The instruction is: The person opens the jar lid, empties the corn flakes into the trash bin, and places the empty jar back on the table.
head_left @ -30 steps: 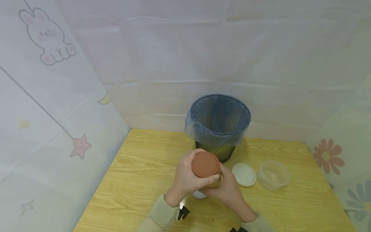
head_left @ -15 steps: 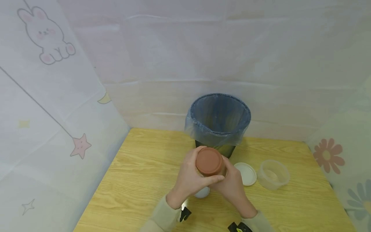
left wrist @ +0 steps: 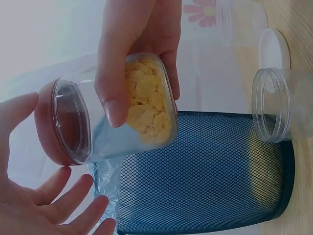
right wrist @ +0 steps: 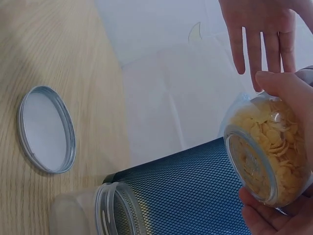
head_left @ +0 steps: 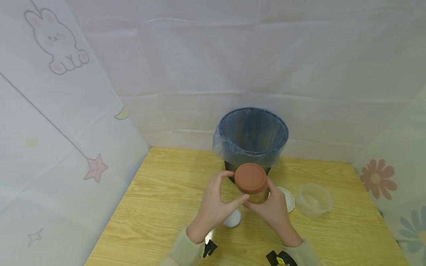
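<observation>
A clear jar partly filled with yellow flakes has a reddish-brown lid on top. My right hand grips its body, with the thumb across the side in the left wrist view. My left hand is spread beside the lid, thumb and fingertips right at its edge. In the right wrist view the flakes show through the jar's bottom and side. The jar is held above the table, in front of the bin.
A mesh waste bin with a blue plastic liner stands at the back. An open clear jar, a metal-rimmed lid, a white lid and a clear round tub are on the wooden table.
The jar has moved right and slightly away from me. My left hand's fingers have loosened from around the lid and spread apart, while the right hand keeps its grip.
</observation>
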Demonstrator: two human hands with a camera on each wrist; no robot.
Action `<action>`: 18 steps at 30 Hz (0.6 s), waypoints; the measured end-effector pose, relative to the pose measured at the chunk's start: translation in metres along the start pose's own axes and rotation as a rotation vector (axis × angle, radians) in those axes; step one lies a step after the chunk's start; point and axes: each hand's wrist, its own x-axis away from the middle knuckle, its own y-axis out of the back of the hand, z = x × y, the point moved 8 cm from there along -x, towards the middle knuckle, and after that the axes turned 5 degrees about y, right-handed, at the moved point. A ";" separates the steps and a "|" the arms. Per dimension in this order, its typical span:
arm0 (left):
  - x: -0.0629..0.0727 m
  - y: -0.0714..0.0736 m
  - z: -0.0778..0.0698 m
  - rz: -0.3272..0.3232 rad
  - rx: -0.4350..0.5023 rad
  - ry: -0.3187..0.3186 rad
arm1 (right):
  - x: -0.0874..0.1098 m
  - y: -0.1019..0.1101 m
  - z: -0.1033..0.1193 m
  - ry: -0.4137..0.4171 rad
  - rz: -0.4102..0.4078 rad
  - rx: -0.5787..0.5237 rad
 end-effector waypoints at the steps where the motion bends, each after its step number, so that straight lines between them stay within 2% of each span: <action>1: 0.000 0.000 0.000 -0.003 0.001 -0.006 | 0.000 0.001 -0.001 -0.010 0.002 -0.009; 8: -0.002 -0.003 -0.001 -0.008 0.014 -0.029 | 0.002 0.000 -0.004 -0.024 0.018 -0.040; 14: -0.002 -0.005 0.004 0.019 0.051 0.025 | 0.003 0.001 -0.002 -0.033 0.025 -0.048; 18: -0.004 -0.005 0.002 0.032 0.060 0.021 | 0.004 -0.002 0.003 -0.027 0.042 -0.063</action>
